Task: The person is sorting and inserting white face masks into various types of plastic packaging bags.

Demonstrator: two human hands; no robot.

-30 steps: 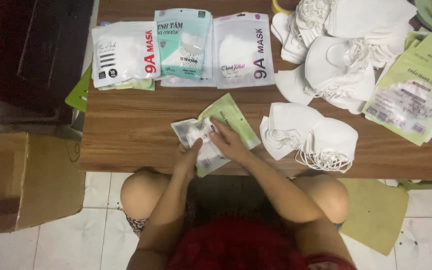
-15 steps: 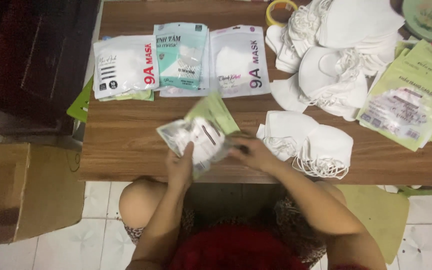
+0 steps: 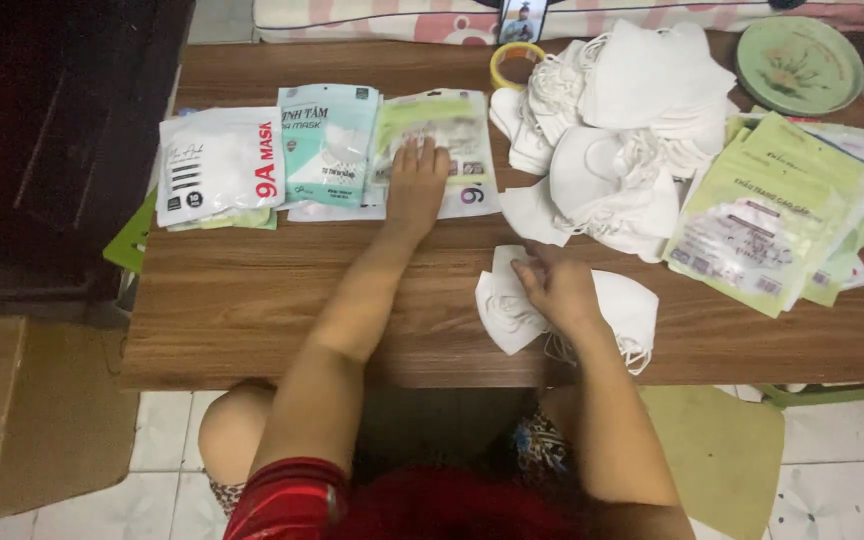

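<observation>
My left hand point(image 3: 417, 182) lies flat, fingers apart, on a green-and-clear packed mask packet point(image 3: 437, 125) that rests on top of a white mask packet point(image 3: 472, 195) in the row at the back of the wooden table point(image 3: 252, 300). To the right and nearer the front edge, my right hand point(image 3: 557, 288) pinches the top white mask of a small stack of white masks point(image 3: 507, 310). A teal mask packet point(image 3: 327, 145) and another white packet point(image 3: 217, 165) lie left of my left hand.
A big heap of loose white masks point(image 3: 632, 120) fills the back right. Green empty packets point(image 3: 772, 210) are stacked at the right edge. A yellow tape roll point(image 3: 515, 60) and a green plate point(image 3: 797, 62) sit at the back. A cardboard box point(image 3: 22, 410) stands on the floor, left.
The packet that both hands held near the front edge now lies in the back row under my left hand. My right hand has moved right onto the small mask stack.
</observation>
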